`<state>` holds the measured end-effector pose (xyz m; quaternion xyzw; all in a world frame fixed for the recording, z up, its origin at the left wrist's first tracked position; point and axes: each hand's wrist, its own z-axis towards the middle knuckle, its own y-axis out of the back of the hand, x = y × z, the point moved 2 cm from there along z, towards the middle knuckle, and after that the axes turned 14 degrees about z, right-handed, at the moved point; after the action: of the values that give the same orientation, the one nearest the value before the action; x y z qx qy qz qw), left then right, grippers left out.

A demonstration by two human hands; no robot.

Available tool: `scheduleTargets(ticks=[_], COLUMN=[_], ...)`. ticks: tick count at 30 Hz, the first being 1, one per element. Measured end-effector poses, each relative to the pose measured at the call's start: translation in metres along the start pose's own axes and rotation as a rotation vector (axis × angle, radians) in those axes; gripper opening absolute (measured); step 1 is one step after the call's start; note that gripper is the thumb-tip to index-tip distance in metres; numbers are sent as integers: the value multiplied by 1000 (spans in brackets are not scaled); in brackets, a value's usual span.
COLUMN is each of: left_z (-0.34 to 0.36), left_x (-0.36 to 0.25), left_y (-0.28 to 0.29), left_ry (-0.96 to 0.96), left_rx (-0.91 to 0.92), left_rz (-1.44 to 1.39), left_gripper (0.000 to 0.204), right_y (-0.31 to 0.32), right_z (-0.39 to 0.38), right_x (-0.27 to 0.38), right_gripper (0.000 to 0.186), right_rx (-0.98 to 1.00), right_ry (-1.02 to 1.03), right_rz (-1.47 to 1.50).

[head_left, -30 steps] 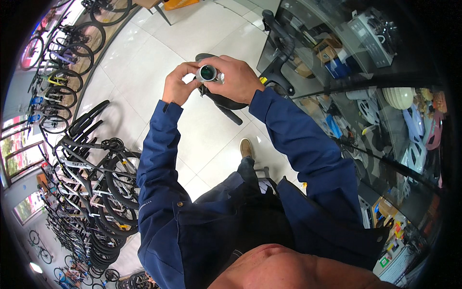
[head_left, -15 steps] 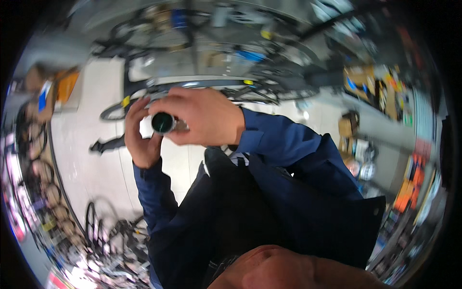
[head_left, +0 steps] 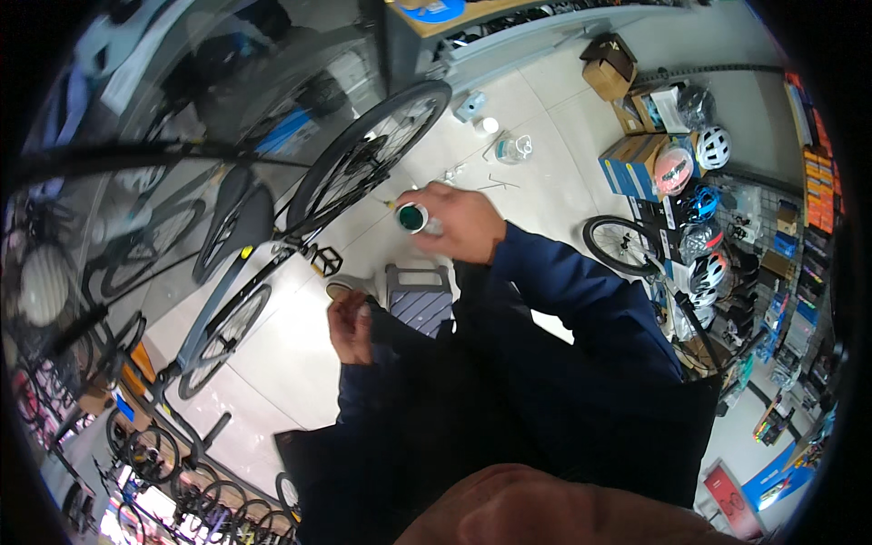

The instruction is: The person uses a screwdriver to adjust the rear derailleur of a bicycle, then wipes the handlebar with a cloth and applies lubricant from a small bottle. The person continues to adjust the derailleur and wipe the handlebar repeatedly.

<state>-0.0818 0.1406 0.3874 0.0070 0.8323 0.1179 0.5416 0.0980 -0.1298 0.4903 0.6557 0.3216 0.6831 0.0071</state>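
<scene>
My right hand (head_left: pixel 454 222) is closed round a short silvery cylinder (head_left: pixel 413 217) with a dark green top or interior, held high over the floor right of a bicycle. My left hand (head_left: pixel 350 331) is lower, apart from it, beside my dark clothing, with fingers curled; what they hold, if anything, I cannot make out. The bicycle has a black saddle (head_left: pixel 245 213), a grey-blue frame (head_left: pixel 202 329) and a black pedal (head_left: pixel 325 262). A grey stool or step (head_left: pixel 418 304) stands below my hands.
A glass display case (head_left: pixel 291 64) lies beyond the bicycle. On the tiled floor are a clear jug (head_left: pixel 516 149), a white tub (head_left: pixel 486 125) and loose small tools. Boxes (head_left: pixel 625 163), helmets (head_left: pixel 713 145) and another bicycle wheel (head_left: pixel 618 245) line the right side.
My view has swung round to another part of the shop. My left hand has left the cylinder and dropped lower; my right hand still holds it.
</scene>
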Motion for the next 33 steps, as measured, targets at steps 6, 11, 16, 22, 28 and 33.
scheduleTargets(ticks=[6, 11, 16, 22, 28, 33], left_z=[44, 99, 137, 169, 180, 186], left_x=[103, 229, 343, 399, 411, 419], left_y=[-94, -113, -104, -114, -129, -135], left_ry=[165, 203, 262, 327, 350, 391], left_rx=[238, 373, 433, 560, 570, 572], left_rz=[78, 309, 399, 534, 591, 595], left_gripper=[39, 28, 27, 23, 26, 26], right_y=[67, 79, 72, 55, 44, 41], right_z=[-5, 18, 53, 88, 95, 100], right_x=[-218, -376, -503, -623, -693, -723], right_gripper=[48, 47, 47, 49, 50, 52], right_rx=[-350, -628, -787, -841, -848, -837], right_ry=[-162, -202, -181, -206, -262, -239], right_rz=[-23, -55, -80, -4, -46, -37])
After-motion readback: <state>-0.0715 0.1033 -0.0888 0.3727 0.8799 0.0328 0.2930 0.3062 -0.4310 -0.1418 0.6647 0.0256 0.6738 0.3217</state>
